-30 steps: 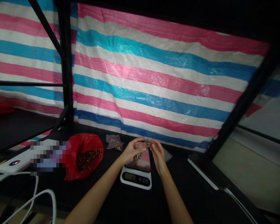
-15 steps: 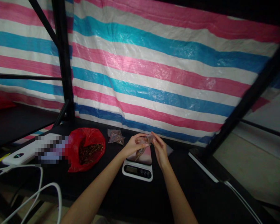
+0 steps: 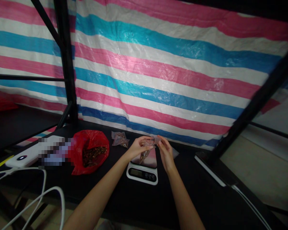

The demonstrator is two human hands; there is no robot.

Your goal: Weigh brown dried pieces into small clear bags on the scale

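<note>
A small clear plastic bag (image 3: 145,154) with brown bits in its lower part is held between both hands, over a white kitchen scale (image 3: 142,174). My left hand (image 3: 139,147) pinches the bag at its left side. At the upper right, the fingers of my right hand (image 3: 166,150) are closed on the bag's clear top edge. Behind my right hand a flat clear sheet or bag (image 3: 175,153) shows in part. Left of my hands lie filled small bags (image 3: 120,140) and an open red plastic bag (image 3: 78,153) with brown pieces inside.
A white device (image 3: 36,153) and looping white cables (image 3: 44,188) occupy the left side. On the right rests a dark flat device (image 3: 211,167) with a white edge and cables. Black frame posts (image 3: 68,64) and a striped tarp (image 3: 158,80) bound the black table (image 3: 144,201).
The bag's top edge looks more raised and rounded between my fingers. My hands stay over the scale, and the whole view has shifted slightly.
</note>
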